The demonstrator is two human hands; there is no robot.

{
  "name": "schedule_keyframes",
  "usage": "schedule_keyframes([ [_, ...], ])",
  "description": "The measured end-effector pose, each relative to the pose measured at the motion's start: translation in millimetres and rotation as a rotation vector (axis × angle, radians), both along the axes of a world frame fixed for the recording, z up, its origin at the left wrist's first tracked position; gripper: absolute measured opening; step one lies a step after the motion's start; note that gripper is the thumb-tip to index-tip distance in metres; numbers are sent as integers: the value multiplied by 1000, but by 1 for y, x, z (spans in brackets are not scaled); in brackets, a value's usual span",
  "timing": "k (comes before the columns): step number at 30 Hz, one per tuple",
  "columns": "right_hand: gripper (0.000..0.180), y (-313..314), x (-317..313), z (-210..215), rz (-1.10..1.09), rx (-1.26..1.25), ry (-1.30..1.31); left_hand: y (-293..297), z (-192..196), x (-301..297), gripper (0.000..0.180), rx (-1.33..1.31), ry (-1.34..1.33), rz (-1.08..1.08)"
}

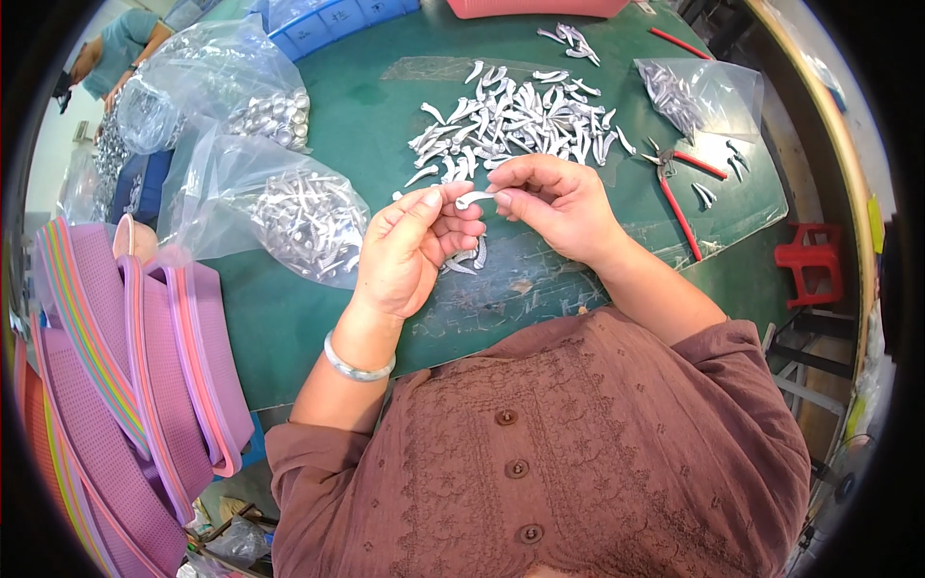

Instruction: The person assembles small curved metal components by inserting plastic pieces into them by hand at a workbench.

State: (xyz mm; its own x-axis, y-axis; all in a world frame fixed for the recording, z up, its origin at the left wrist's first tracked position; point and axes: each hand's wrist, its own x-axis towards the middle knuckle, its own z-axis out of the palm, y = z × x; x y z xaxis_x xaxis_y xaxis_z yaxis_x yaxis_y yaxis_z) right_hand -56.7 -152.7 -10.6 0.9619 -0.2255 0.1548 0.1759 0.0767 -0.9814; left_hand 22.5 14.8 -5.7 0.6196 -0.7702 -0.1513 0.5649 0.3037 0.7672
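Clock directions are taken from the slim, curved, silver-grey metal piece, which is in the air between the two hands over the near part of the green-topped bench. The right hand pinches one end of it between thumb and forefinger. The left hand, fingers bent, meets the other, rounded end at its fingertips; whether it grips or only touches there, I cannot tell. A pale, smooth bangle circles the left wrist at seven o'clock.

A loose heap of similar silver-grey pieces spreads from twelve to one o'clock, and a few more lie at six, just below the fingers. A smaller cluster lies farther out at one. Toward two o'clock is a clear plastic bag with similar pieces inside; near three lie pliers with long red handles, spread apart, with some loose pieces beside them.

At nine o'clock a clear plastic bag of silvery pieces rests on the bench, and another bulging clear bag stands at ten. A blue plastic bin sits at eleven. Purple perforated baskets with striped rims are stacked at eight. A red plastic stool stands just past three.
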Motion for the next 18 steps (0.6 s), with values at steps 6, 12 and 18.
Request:
schedule_keyframes([
  [6, 18, 0, 0, 1, 35, -69, -2, -2, 3, -5, 23, 128, -99, 51],
  [12, 14, 2, 5, -1, 29, -608, -114, 4, -6, 9, 16, 20, -87, 176],
  [18, 11, 6, 4, 0, 152, -1011, -134, 2, 2, 6, 15, -29, 43, 234],
])
